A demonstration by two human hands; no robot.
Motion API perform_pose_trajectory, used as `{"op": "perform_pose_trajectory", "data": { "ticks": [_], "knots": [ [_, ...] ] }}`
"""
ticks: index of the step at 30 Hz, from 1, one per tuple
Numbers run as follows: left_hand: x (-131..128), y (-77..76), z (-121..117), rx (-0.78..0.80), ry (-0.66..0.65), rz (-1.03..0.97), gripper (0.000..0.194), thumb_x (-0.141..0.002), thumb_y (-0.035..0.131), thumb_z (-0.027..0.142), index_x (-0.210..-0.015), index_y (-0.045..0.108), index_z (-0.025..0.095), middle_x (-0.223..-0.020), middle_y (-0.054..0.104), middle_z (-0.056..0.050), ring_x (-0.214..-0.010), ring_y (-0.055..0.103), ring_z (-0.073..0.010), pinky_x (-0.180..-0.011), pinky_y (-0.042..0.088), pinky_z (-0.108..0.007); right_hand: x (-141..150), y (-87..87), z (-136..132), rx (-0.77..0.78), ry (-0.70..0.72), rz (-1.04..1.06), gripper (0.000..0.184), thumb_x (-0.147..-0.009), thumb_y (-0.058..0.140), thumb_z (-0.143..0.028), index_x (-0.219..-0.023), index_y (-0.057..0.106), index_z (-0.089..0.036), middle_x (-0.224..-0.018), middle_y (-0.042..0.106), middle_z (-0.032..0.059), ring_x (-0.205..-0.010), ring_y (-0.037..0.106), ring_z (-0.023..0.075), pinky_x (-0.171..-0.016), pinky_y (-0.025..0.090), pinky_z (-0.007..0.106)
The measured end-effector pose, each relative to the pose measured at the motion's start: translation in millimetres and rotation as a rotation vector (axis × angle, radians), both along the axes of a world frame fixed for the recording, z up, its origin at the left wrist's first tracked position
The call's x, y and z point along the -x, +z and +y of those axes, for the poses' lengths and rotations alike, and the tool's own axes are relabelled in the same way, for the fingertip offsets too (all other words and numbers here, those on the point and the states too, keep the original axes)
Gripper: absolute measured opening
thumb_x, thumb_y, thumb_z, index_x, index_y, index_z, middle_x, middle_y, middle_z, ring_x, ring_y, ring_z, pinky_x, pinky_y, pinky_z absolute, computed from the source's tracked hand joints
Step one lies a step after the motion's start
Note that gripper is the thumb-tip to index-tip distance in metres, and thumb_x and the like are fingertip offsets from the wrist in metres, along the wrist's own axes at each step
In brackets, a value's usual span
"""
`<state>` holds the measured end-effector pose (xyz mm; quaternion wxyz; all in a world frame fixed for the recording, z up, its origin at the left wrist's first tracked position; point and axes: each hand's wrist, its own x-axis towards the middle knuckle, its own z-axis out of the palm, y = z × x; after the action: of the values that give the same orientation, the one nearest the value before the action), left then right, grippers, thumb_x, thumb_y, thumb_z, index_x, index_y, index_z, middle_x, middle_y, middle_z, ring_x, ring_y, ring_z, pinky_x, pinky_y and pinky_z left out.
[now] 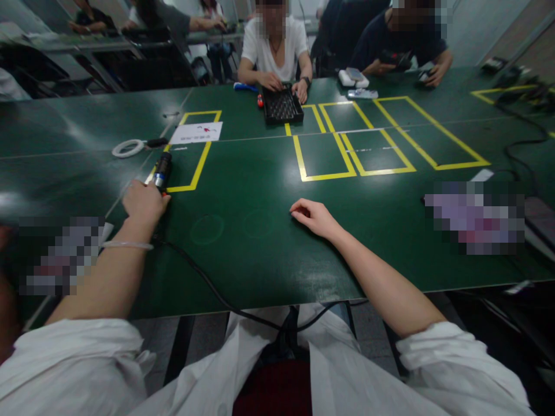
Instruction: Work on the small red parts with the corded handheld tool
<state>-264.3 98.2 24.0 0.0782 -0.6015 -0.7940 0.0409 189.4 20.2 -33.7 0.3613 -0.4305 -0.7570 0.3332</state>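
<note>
On the left, my left hand [146, 202] is wrapped round a black flashlight-like cylinder [162, 169] with a silver and blue band. A small orange-red part shows by the thumb. The cylinder points away from me, over the left edge of a yellow taped rectangle [200, 167]. My right hand [313, 217] rests on the green table [255, 266] near the middle, its fingers curled in with nothing visible in them. Just beyond my left hand lie a white printed sheet [196, 132] and a coiled white cable [128, 148] with a black end.
A black cable [199, 273] runs from near my left wrist over the table edge. Across the table, one person [275, 58] handles a black tray [282, 106]; another [403, 49] holds a dark device. Yellow taped rectangles [325, 175] mark the table. Blurred-out items lie at both sides.
</note>
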Motion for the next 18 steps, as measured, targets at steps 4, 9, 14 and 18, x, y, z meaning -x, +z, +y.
{"op": "perform_pose_trajectory", "data": {
  "ticks": [4,9,14,18],
  "knots": [
    [-7,0.2,-7,-0.027,0.027,-0.042,0.059,-0.092,0.051,0.045,-0.131,0.044,0.001,-0.124,0.053,-0.022,-0.107,0.053,-0.0354,-0.087,0.040,-0.043,0,0.6,0,0.006,0.007,-0.003,0.012,-0.088,0.057,-0.026,-0.092,0.066,-0.017,-0.078,0.064,0.0012,-0.066,0.053,0.0135,-0.066,0.041,0.026],
    [-9,-3.8,-9,-0.025,0.043,0.063,0.051,-0.098,0.035,0.041,-0.130,0.042,0.002,-0.118,0.059,-0.018,-0.100,0.053,-0.0277,-0.083,0.038,-0.036,1,0.2,-1,0.015,0.010,-0.008,0.013,-0.087,0.058,-0.026,-0.092,0.066,-0.017,-0.077,0.064,0.0014,-0.067,0.053,0.0139,-0.065,0.041,0.027],
    [-5,4.0,-4,0.054,0.093,0.050,0.050,-0.099,0.028,0.039,-0.126,0.047,0.001,-0.113,0.060,-0.018,-0.098,0.052,-0.0265,-0.082,0.037,-0.036,1,-0.2,0,0.013,0.013,-0.011,0.014,-0.088,0.057,-0.027,-0.092,0.066,-0.016,-0.078,0.064,0.0019,-0.067,0.054,0.0141,-0.066,0.041,0.027],
    [-8,15.9,-2,0.016,0.120,-0.012,0.053,-0.097,0.034,0.042,-0.123,0.052,0.000,-0.113,0.061,-0.021,-0.099,0.053,-0.0295,-0.084,0.041,-0.041,1,-0.3,0,0.012,0.017,-0.009,0.015,-0.088,0.057,-0.027,-0.092,0.066,-0.016,-0.078,0.064,0.0018,-0.067,0.054,0.0139,-0.066,0.041,0.027]
  ]
}}
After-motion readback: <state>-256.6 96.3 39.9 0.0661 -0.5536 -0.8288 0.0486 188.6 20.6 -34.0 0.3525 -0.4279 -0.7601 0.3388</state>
